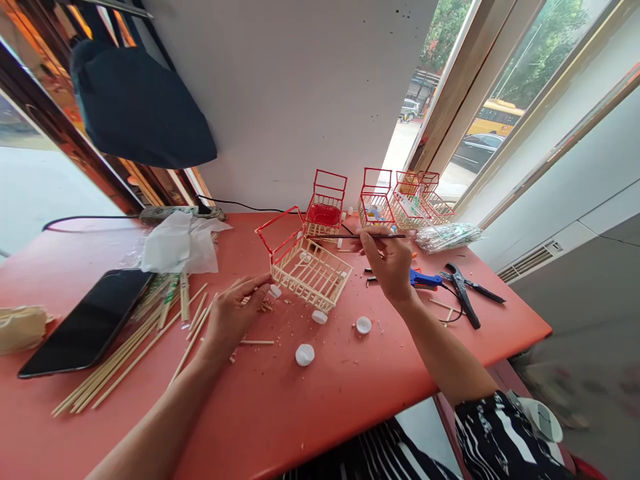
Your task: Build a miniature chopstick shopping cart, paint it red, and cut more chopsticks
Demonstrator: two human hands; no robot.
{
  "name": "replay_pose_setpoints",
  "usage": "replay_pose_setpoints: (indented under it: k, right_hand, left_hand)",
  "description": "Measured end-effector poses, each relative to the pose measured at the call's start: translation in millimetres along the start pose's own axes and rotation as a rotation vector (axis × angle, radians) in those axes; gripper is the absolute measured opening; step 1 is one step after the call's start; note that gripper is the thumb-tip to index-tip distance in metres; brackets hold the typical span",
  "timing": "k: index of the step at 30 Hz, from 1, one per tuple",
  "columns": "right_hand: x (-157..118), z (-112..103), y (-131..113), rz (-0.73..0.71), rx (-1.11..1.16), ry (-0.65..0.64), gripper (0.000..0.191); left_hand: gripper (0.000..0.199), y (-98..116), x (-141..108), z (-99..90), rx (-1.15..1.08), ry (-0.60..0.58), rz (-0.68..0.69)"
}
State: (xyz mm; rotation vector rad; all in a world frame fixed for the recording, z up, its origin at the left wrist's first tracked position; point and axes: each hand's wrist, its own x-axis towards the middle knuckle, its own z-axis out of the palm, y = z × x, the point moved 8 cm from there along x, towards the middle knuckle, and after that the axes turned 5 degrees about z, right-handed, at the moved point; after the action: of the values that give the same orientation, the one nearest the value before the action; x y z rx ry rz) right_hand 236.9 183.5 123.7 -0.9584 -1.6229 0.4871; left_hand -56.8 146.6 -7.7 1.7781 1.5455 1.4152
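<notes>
A small cart built of thin wooden sticks (315,273) stands before me on white bottle-cap wheels, its raised handle frame painted red and its basket bare wood. At its near left corner, my left hand (237,307) grips the frame with the fingertips. My right hand (387,257) pinches a thin dark paintbrush (345,236) held level above the far side of the cart. The brush tip lies near the base of the red handle; whether it touches is unclear. Just behind is a red dish (324,215), seen against another red-framed stick cart (330,181).
More red-framed carts (377,197) line the wall. To the right lie a blue glue gun (425,279), black-handled pliers (465,297) and a plastic-wrapped bundle (447,237). Loose caps (305,355) sit in front. Leftward are wooden sticks (135,347), a black phone (85,323) and white tissue (173,243).
</notes>
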Motion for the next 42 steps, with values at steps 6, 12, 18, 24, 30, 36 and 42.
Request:
replay_pose_setpoints:
  k: [6, 12, 18, 24, 30, 36, 42]
  right_hand:
    - [5.1, 6.8, 1.8, -0.018, -0.051, 0.021, 0.025]
    - [4.7, 7.0, 0.4, -0.054, -0.072, 0.013, 0.022]
    - [0.1, 1.8, -0.7, -0.029, -0.053, -0.025, 0.026]
    - [-6.6, -6.8, -14.2, -0.074, -0.107, -0.036, 0.024]
    - [-8.5, -12.6, -23.1, -0.091, -0.132, -0.036, 0.021]
    - [-2.6, 2.6, -27.9, -0.159, -0.159, -0.033, 0.023]
    - [-0.5, 11.8, -28.7, -0.192, -0.235, -0.068, 0.026]
  left_hand:
    - [0.037, -5.0, -0.1, 2.0, -0.006, -0.018, -0.016]
    - [0.04, -4.2, -1.2, 1.7, -0.017, -0.021, -0.035]
    - [0.036, 1.7, 0.0, -1.6, 0.033, 0.012, -0.006]
    - [0.036, 1.5, -0.3, -1.7, 0.025, 0.014, -0.012]
    - [0.036, 0.5, -0.1, -0.9, 0.017, 0.008, -0.009]
    - [0.038, 2.7, -0.8, -1.9, 0.014, 0.01, -0.029]
    - [0.039, 5.0, -0.7, -1.1, -0.002, 0.011, -0.024]
